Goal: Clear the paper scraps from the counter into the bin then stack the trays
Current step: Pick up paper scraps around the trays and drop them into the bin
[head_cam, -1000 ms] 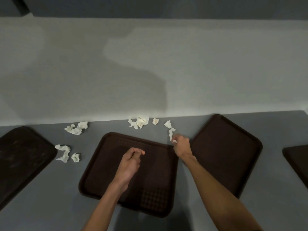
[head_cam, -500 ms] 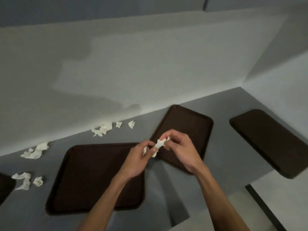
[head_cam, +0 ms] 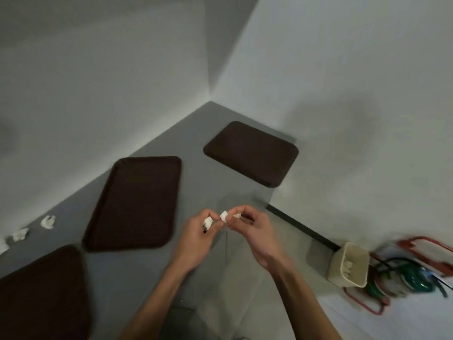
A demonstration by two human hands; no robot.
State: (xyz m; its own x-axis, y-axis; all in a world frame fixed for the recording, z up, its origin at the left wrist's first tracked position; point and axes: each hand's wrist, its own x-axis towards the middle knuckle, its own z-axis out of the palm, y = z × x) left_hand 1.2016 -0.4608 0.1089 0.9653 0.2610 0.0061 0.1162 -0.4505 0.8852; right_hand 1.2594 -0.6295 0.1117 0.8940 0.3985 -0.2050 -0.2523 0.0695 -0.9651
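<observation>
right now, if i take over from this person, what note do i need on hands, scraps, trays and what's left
Left hand pinches a paper scrap; right hand pinches another scrap.
The bin stands low to the right, with white pieces in it.
Three scraps lie on the counter at far left.
Three trays lie flat, unstacked.
Done: some paper is binned.
Left: drop the held scraps in the bin, fetch the rest, stack the trays.
</observation>
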